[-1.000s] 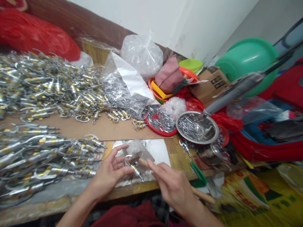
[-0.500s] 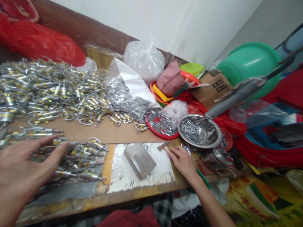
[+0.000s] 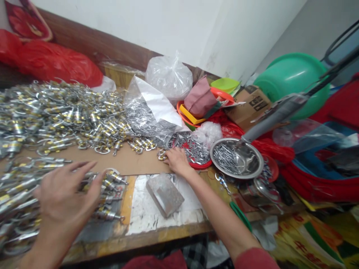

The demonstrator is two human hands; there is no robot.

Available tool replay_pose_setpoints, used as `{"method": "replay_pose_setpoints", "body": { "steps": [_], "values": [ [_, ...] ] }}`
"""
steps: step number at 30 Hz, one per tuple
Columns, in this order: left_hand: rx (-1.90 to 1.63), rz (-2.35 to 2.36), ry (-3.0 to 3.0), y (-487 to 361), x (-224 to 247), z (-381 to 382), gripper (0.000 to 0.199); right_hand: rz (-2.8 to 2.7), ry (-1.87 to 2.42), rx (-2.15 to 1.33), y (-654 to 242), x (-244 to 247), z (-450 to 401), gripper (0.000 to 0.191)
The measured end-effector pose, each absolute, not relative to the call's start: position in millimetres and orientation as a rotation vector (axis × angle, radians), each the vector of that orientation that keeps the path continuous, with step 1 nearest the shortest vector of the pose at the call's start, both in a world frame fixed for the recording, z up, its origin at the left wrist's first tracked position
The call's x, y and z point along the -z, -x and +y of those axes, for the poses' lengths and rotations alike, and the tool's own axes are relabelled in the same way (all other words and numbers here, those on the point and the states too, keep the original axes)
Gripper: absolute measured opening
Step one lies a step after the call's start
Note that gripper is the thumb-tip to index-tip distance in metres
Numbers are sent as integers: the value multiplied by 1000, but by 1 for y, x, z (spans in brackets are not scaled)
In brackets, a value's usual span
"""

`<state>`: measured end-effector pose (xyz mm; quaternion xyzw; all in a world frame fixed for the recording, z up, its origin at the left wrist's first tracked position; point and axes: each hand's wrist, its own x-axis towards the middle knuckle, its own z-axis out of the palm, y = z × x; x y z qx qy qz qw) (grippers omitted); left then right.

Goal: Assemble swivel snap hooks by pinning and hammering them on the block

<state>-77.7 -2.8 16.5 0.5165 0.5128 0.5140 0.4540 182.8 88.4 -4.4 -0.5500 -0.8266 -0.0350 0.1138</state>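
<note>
A pair of bare hands works a crowded table point(image 3: 179, 234) set against a white wall point(image 3: 168, 26), around a grey block point(image 3: 165, 196) resting on stained white paper point(image 3: 140, 222). Left of the block, the left hand point(image 3: 66, 198), thumb and fingers parted, hovers at a near batch of metal fittings point(image 3: 108, 214). Beyond the block, the right hand point(image 3: 178, 160) reaches to a small cluster of fittings point(image 3: 162, 154); whether its fingers have closed on one cannot be told. A cardboard sheet point(image 3: 123, 164) stretches behind and left of the block, below a heaped pile of fittings point(image 3: 61, 112). To the block's right rear stand a red tray point(image 3: 206, 165) and a steel bowl point(image 3: 249, 160) of metal pieces; farther that way, a cardboard box point(image 3: 249, 106) leans by a green basin point(image 3: 294, 74).
</note>
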Motion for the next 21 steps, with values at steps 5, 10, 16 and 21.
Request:
{"method": "replay_pose_setpoints", "body": {
  "steps": [5, 10, 16, 21],
  "values": [
    [-1259, 1425, -1815, 18, -30, 16, 37, -2409, 1523, 67, -170, -14, 61, 20],
    [-1160, 1406, -1688, -12, -27, 32, 33, -2214, 1173, -165, -176, -30, 37, 19],
    [-1102, 1407, -1475, -2, -20, 14, 33, -2055, 1615, -257, -209, 4, 25, 10],
    [-1060, 1250, -1352, -1, -14, -5, 26, -2169, 1654, -311, -203, 19, 21, 12]
  ]
}}
